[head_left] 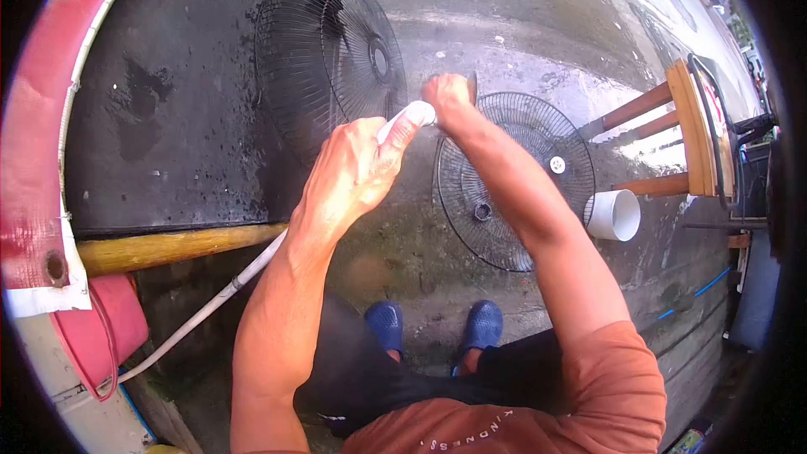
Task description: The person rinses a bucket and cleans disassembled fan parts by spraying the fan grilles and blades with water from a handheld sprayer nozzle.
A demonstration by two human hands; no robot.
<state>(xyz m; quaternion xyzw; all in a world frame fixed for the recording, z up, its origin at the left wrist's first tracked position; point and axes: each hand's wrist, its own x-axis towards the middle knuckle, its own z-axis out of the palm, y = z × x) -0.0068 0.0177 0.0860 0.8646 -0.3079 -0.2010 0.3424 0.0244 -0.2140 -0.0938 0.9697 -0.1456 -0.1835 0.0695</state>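
My left hand point(357, 164) is closed round a white hose point(239, 282), which runs up from the lower left. The hose's white end point(427, 113) pokes out past my thumb, close to my right wrist. Just beyond it, my right hand point(451, 94) is closed; what its fingers hold is hidden, though a dark edge shows beside them. Left of my hands, a black wire fan guard point(370, 8) leans upright against a black panel. Partly behind my right forearm, a second round fan guard point(555, 130) lies flat on the wet concrete.
A white cylindrical container point(614, 215) lies on its side by the flat guard. A wooden stool point(685, 130) lies to the right. The black panel point(168, 109) with a yellow edge bar point(176, 248) is at left, above a pink container point(105, 324). My blue clogs point(483, 325) stand on wet ground.
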